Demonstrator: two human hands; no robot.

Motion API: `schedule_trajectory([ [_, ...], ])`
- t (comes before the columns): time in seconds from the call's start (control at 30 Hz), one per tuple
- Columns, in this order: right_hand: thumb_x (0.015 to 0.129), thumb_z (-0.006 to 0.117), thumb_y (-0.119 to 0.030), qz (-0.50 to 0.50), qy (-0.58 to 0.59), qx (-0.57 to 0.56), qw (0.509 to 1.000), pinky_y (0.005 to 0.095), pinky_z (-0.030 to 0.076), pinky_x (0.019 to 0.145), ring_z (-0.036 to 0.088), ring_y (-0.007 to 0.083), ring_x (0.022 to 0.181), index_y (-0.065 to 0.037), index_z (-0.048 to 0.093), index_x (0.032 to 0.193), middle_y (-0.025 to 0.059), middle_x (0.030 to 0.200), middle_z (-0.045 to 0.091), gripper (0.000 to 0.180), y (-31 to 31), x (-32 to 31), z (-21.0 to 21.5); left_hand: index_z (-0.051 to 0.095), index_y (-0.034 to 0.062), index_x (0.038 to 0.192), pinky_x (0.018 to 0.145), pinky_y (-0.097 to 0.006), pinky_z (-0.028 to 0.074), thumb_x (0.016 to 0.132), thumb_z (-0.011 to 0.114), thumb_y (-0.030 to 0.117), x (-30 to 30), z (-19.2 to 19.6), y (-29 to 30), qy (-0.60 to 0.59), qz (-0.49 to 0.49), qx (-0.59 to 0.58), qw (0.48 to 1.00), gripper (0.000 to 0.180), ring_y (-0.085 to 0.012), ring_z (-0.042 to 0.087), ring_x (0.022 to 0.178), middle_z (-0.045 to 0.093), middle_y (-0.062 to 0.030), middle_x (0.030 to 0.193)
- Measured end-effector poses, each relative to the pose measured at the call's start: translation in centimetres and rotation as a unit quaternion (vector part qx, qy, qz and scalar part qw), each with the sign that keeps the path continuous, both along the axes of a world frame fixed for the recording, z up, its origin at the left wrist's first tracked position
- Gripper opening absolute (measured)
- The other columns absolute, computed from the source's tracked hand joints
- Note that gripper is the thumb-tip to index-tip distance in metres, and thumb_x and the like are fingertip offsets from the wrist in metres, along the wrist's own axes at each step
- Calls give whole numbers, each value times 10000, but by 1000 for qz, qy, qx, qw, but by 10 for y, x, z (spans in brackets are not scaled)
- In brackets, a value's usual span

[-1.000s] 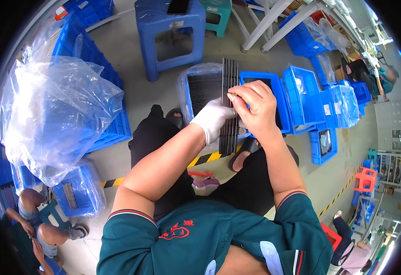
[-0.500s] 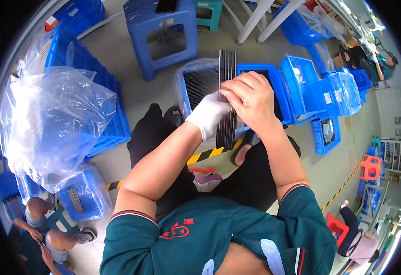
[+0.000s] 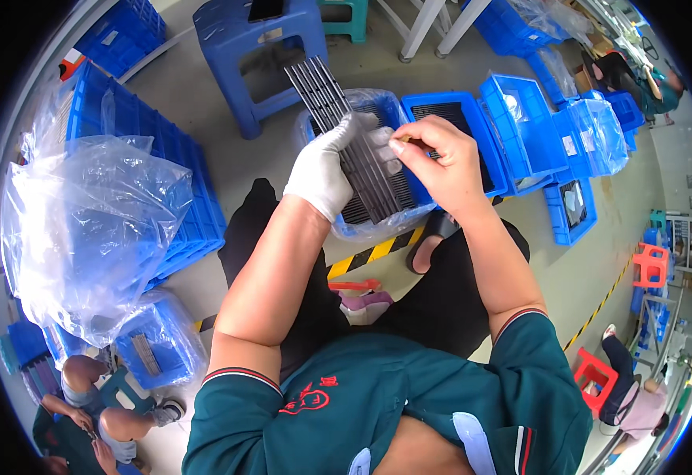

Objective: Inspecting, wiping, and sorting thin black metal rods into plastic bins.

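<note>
My left hand (image 3: 320, 176), in a white glove, is wrapped round a bundle of several long thin black strips (image 3: 373, 176). The bundle is fanned flat and tilted, its far end leaning left. Close beside its right edge is my bare right hand (image 3: 450, 166). Thumb and forefinger there pinch a small brownish piece (image 3: 417, 142), too small to make out. Beneath both hands stands a blue bin lined with clear plastic (image 3: 302, 131), holding rows of dark strips and partly hidden by the bundle. A second blue bin (image 3: 498, 178) with dark strips stands to its right.
A blue stool (image 3: 211, 47) carries a dark flat object. Stacked blue crates (image 3: 195, 182) under clear plastic (image 3: 85, 237) stand left. More blue trays (image 3: 520, 119) are at the right. A red object (image 3: 358, 285) lies between my feet. Other people sit at lower left and far right.
The strips, upright and edge-on before, are now tilted left and turned broad side up. My left hand has shifted left; my right hand has come away from the bundle, still pinching.
</note>
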State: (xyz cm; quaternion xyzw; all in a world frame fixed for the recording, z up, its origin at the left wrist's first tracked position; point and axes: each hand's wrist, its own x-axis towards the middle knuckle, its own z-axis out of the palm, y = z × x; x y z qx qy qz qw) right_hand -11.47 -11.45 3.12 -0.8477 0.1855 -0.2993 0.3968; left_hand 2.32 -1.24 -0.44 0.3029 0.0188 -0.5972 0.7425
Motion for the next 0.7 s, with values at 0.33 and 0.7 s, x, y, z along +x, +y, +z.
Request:
schedule_trajectory([
  [0.33, 709, 729, -20, 44, -26, -241, 969, 316, 481, 601, 580, 223, 666, -41, 672, 810, 66, 737, 608, 118, -1, 9, -1, 621, -18, 1096, 841, -396, 551, 971, 514, 173, 2, 4, 1, -7, 10, 42, 999, 252, -271, 667, 919, 673, -158, 1019],
  [0.7, 682, 733, -68, 40, 7, -302, 952, 353, 481, 637, 592, 247, 684, -72, 658, 768, 52, 718, 609, 114, 4, 10, -2, 635, -9, 1079, 802, -344, 532, 932, 589, 98, -5, -1, 0, -8, 19, 13, 1000, 188, -237, 656, 894, 672, -125, 992],
])
